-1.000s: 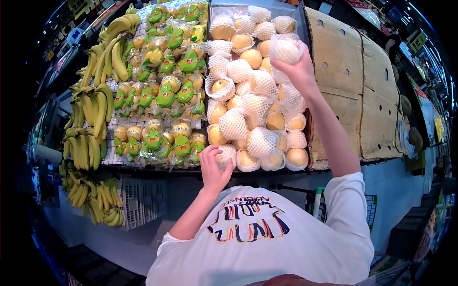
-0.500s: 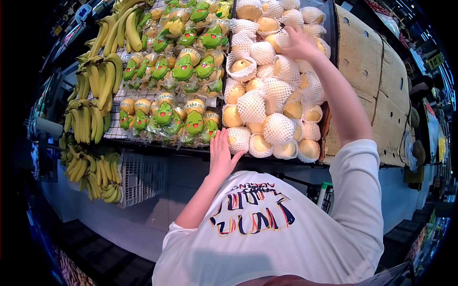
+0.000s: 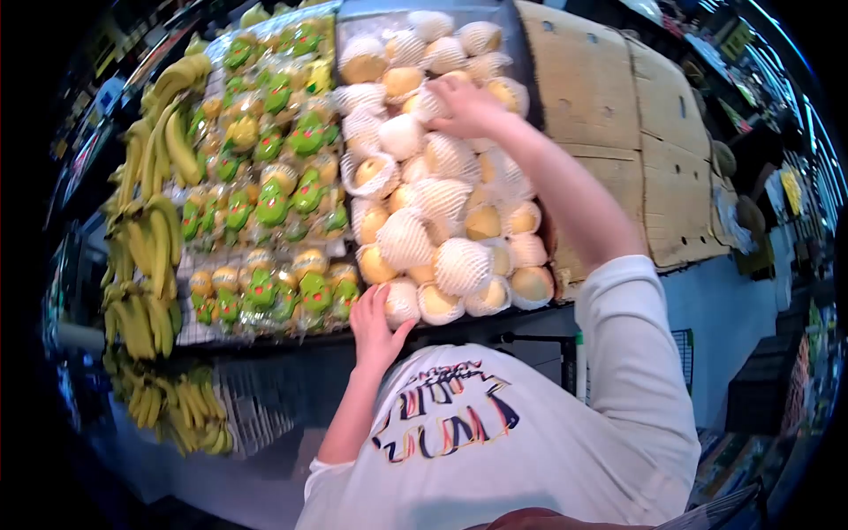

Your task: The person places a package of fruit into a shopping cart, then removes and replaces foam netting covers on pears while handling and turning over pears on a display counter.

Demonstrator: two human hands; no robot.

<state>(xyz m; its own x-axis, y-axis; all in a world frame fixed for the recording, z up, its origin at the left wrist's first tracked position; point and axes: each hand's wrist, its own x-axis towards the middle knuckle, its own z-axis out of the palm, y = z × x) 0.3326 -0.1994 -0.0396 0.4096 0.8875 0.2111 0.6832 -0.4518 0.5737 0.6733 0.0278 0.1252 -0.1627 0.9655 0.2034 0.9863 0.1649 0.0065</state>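
Rows of round yellow pears (image 3: 464,267), most in white foam nets, fill the middle section of the display. My right hand (image 3: 468,108) reaches to the far part of these rows. Its fingers and thumb are bent around the side of one netted pear (image 3: 426,104), which still lies among the others; the fingertips are partly blurred. At the near left corner, my left hand (image 3: 374,330) lies with fingers stretched and thumb apart. It touches or almost touches a netted pear (image 3: 402,302) in the front row and holds nothing.
Left of the pears lie bagged fruits (image 3: 274,205) with green cartoon prints, then bunches of bananas (image 3: 150,247). More bananas (image 3: 181,408) hang lower, beside a white crate (image 3: 254,406). Flattened cardboard (image 3: 592,115) covers the right section. The display's dark front edge (image 3: 265,343) runs before me.
The view has turned, so the display appears shifted left and lower. My right hand stays by the same far pears, with its fingers now closer around one. My left hand stays at the front corner.
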